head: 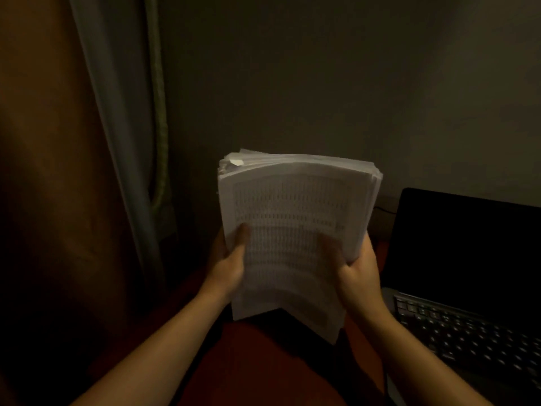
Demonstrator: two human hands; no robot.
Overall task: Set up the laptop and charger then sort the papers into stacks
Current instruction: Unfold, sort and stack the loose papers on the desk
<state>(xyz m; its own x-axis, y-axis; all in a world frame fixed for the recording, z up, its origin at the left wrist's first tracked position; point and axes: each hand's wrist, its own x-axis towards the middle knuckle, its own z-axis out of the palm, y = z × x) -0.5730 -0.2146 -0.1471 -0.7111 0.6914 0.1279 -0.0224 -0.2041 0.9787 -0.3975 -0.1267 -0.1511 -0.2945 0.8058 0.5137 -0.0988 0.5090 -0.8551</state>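
Both hands up: left hand [227, 263] and right hand [358, 268] grip the thick stack of papers [292, 230], open laptop [468, 259] just right, curtain [117, 142] left.

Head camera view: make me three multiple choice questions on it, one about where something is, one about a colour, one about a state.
1. Where is the laptop relative to the stack of papers?
A. To its left
B. To its right
C. On top of it

2. What colour is the surface below the papers?
A. Blue
B. White
C. Reddish

3. How is the stack held?
A. By one hand alone
B. Lying flat on the laptop
C. Gripped by both hands

Answers:
1 B: the open laptop sits at the frame's right edge, beside the papers.
2 C: the dim surface between the forearms looks red.
3 C: the left hand and the right hand each grip a side, thumbs on the front sheet.
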